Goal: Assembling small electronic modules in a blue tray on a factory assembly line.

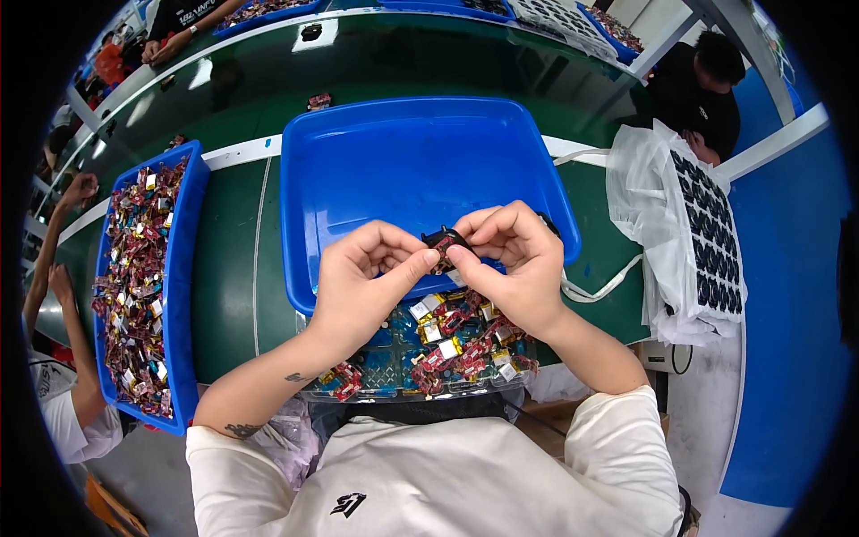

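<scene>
Over the near edge of a large blue tray point(413, 170), both hands pinch a small black plastic housing point(445, 238) with a bit of red circuit board at it. My left hand point(365, 273) grips its left side between thumb and index finger. On the other side, my right hand point(516, 264) has its thumb pressed on the front and its fingers behind. The fingertips hide much of the piece. Just below the hands, a clear plastic tray point(380, 383) holds several red circuit boards point(458, 345) with silver battery cells and yellow tape.
A long blue bin point(186, 295) heaped with similar boards stands at the left. On the right, a white-wrapped tray point(658, 233) carries rows of black parts. Beyond runs a green conveyor belt point(376, 63). Co-workers sit at the left and far right; a white strap point(595, 294) lies beside the blue tray.
</scene>
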`<action>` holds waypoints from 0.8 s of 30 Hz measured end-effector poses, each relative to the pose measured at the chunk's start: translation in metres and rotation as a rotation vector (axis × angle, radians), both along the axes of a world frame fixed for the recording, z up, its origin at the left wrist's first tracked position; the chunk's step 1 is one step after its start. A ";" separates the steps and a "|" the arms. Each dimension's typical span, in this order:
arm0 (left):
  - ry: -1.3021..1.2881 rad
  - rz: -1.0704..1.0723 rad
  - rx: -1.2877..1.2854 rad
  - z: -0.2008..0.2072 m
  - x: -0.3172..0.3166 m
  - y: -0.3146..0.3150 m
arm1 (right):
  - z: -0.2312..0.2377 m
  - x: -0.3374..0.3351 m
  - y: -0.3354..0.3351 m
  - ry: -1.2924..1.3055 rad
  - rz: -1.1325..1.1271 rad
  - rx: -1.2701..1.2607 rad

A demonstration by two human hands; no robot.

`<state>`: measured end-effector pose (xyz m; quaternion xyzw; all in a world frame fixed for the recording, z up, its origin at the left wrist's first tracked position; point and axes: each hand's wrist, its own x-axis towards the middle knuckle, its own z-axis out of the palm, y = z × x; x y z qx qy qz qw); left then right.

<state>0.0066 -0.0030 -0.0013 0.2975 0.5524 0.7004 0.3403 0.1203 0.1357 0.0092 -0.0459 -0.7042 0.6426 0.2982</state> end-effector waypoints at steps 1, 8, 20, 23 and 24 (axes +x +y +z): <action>0.012 0.025 0.000 0.001 -0.001 0.000 | 0.002 -0.002 0.005 -0.049 -0.023 0.039; 0.057 -0.058 -0.066 -0.002 -0.005 0.000 | 0.038 -0.067 0.096 -0.056 -0.223 0.138; 0.088 -0.137 -0.173 -0.002 -0.009 0.001 | -0.034 -0.118 0.260 -0.623 -0.615 0.158; 0.045 -0.118 -0.104 -0.004 -0.010 0.003 | -0.019 -0.107 0.248 -0.585 -0.673 0.543; -0.012 -0.142 -0.121 0.000 -0.010 0.001 | -0.012 -0.102 0.237 -0.480 -0.636 0.637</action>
